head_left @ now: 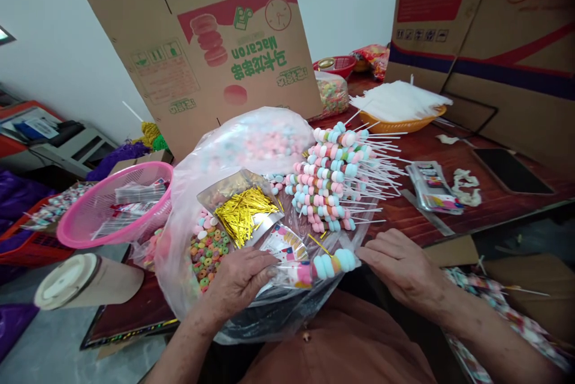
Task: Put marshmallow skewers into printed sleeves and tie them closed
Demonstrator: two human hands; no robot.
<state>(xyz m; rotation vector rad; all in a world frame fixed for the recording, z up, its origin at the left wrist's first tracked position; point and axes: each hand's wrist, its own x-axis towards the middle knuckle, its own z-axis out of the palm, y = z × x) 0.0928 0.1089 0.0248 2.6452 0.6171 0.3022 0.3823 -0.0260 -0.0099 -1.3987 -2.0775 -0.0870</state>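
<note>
A marshmallow skewer (333, 263) in pink, yellow and blue lies level inside a clear printed wrapper (302, 274). My left hand (242, 281) is closed on the wrapper's printed end. With thumb and fingers pressed together, my right hand (399, 267) pinches the skewer's other end; the stick itself is hidden there. Just behind it lie more printed wrappers (287, 242) and a loose gold twist tie (320, 244). A silver pouch (215, 193) full of gold twist ties (242, 216) rests beyond my left hand. Many bare skewers (321, 183) are piled with white sticks pointing right.
A large clear bag (251, 144) holds marshmallows and ring candies (211, 255). At left are a pink basket (67, 234) and a lidded cup (105, 279). Rightward lie wrapper packs (433, 186) and a phone (512, 169). Cardboard boxes (157, 24) stand behind.
</note>
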